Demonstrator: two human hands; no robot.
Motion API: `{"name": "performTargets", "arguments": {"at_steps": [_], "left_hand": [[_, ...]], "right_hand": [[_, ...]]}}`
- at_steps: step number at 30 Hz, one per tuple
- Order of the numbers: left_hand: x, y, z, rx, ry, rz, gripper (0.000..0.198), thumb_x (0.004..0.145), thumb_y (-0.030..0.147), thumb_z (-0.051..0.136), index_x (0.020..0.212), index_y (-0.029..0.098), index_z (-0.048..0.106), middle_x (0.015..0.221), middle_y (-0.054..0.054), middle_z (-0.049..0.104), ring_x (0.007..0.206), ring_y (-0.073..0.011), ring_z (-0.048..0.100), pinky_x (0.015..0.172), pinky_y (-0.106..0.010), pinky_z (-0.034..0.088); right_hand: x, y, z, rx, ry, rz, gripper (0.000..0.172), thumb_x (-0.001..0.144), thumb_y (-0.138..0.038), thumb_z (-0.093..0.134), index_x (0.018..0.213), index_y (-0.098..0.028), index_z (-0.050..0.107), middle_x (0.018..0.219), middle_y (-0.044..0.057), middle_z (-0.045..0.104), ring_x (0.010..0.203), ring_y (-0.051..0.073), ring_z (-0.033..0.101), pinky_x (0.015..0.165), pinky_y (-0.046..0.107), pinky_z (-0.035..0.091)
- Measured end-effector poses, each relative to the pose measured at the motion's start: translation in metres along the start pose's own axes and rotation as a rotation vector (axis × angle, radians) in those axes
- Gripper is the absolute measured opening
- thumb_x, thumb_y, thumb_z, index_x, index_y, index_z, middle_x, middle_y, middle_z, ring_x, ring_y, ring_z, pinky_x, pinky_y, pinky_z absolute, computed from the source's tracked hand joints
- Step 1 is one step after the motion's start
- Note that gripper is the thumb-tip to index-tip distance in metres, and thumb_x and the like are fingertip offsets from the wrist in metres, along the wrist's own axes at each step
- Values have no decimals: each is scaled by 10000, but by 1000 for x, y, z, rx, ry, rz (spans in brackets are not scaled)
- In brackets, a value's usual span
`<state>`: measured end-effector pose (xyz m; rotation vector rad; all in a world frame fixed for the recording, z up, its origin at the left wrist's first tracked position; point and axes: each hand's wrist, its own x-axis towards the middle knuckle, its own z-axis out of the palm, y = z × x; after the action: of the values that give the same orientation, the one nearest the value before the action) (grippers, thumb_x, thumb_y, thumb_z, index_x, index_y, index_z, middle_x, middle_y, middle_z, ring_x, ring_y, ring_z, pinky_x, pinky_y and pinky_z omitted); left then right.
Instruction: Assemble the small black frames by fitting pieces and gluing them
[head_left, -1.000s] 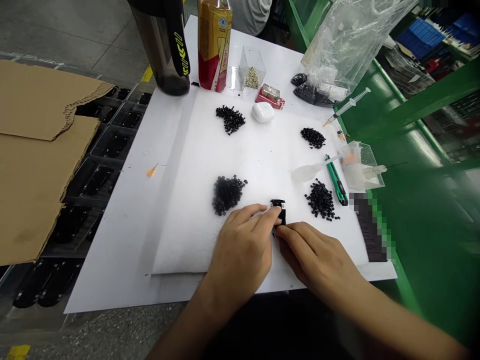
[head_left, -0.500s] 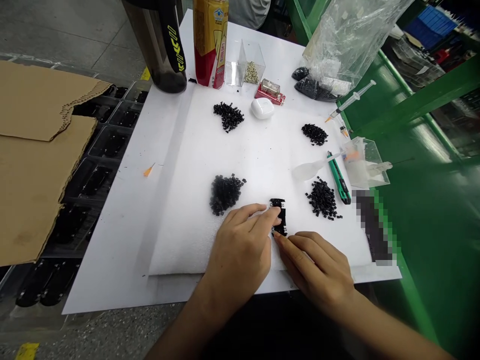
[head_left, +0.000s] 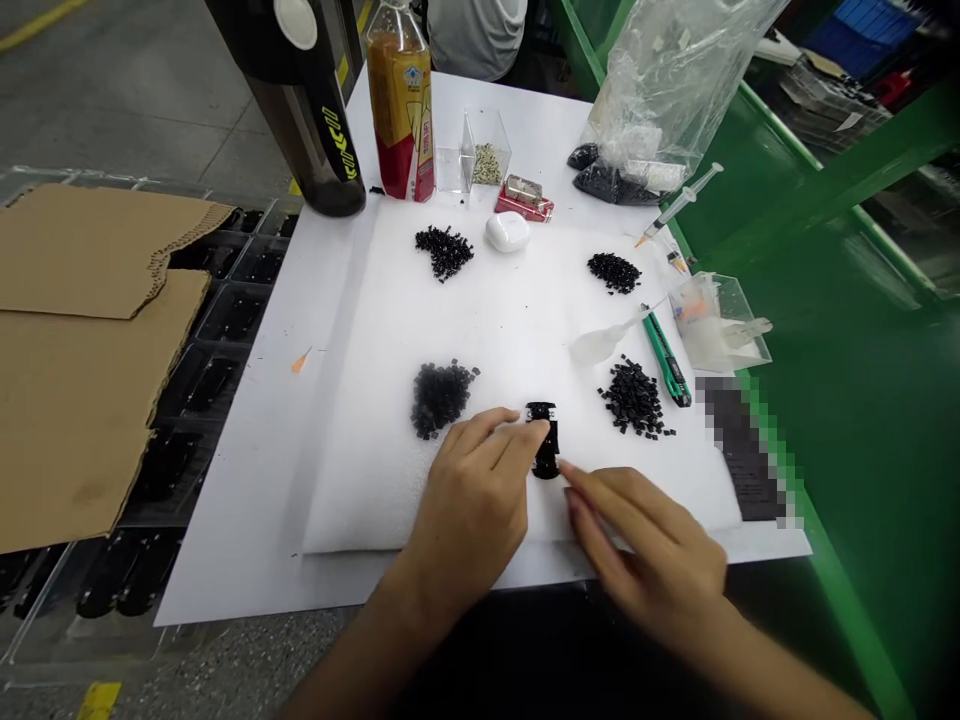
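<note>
One black part [head_left: 544, 440] touching the left hand [head_left: 472, 505], right hand [head_left: 645, 545] just beside

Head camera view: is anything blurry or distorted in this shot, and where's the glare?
In the head view, the right hand is softened by motion blur, while the left hand looks sharper; a pixelated mosaic patch obscures the right edge of the white sheet; soft glare lies across the green bench.
</note>
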<state>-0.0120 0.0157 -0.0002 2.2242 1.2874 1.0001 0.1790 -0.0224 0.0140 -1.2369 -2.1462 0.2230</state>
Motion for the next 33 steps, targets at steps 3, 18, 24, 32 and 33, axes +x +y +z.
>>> {"name": "performTargets", "arguments": {"at_steps": [3,18,24,32,33], "left_hand": [[12,-5,-8,135,-191,160,750,784,-145,355,1442,186,495,1599,-51,444,1516,-323,320,1120,-556,447],[-16,8,-18,295,-91,138,296,980,88,595,1271,54,633,1165,-145,682,1139,-277,631,1039,-479,568],[-22,11,-9,276,-29,144,371,958,52,637,1326,92,634,1312,-167,644,1251,-280,589,1059,-454,566],[-18,13,-4,321,-74,210,451,929,-53,571,1326,141,660,1285,-194,649,1211,-334,591,955,-555,587],[-18,13,-4,323,-81,209,444,930,-50,572,1322,139,663,1287,-196,648,1208,-338,590,952,-560,585]], "right_hand": [[17,10,-14,-43,211,234,391,925,-121,641,1274,-294,668,1046,53,730,891,199,707,830,373,613],[68,57,0,300,339,544,393,989,-447,587,1294,-203,629,1051,79,749,972,225,724,936,426,575],[29,47,2,475,599,565,362,859,-349,786,1165,-224,640,1075,70,767,973,232,745,890,417,587],[21,48,11,533,714,575,323,873,-275,774,1161,-205,645,1063,55,778,954,186,735,876,374,576],[22,48,10,536,710,581,322,874,-278,774,1161,-204,648,1062,54,779,949,183,735,872,371,577]]}}
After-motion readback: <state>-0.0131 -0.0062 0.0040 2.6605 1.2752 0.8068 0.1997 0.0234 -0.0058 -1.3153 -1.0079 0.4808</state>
